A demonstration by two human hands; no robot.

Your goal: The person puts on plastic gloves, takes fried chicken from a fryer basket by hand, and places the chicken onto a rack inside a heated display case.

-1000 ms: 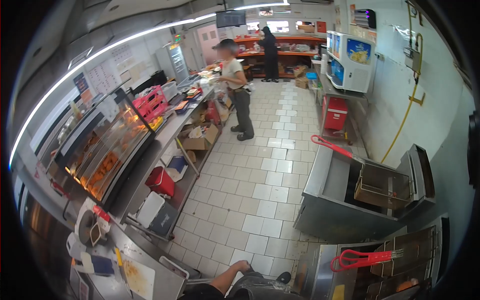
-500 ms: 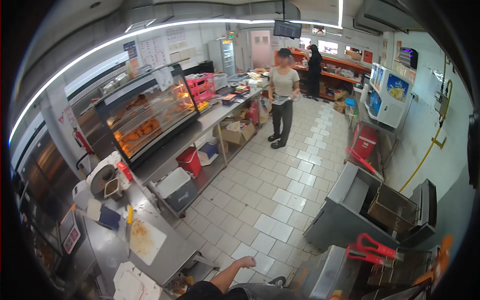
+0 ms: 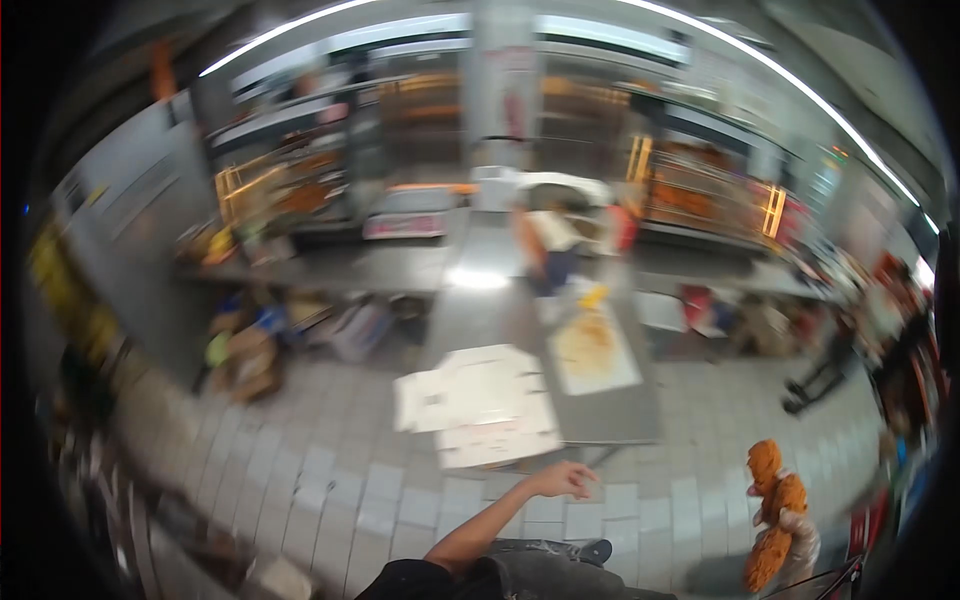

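Note:
My left hand (image 3: 565,482) is bare and hangs in front of my body, fingers loosely apart with nothing in them. It is nearest to a flat white cardboard box (image 3: 490,400) at the near end of the steel table (image 3: 485,310). On the right, my right hand (image 3: 799,548) wears a thin clear glove and is closed around orange-brown fried chicken pieces (image 3: 768,558). They stick up in a column above the tiled floor. How the fingers grip the pieces is partly hidden.
A stained white cutting board (image 3: 597,350) with a yellow-handled tool (image 3: 593,296) lies on the table. Lit warming cabinets (image 3: 690,190) stand behind. A cardboard box (image 3: 248,362) sits low at left. At right a person (image 3: 835,360) stands, blurred.
My view has swung left, so the table is now straight ahead and blurred. The chicken in my right hand has come further into view. My left hand's fingers have loosened.

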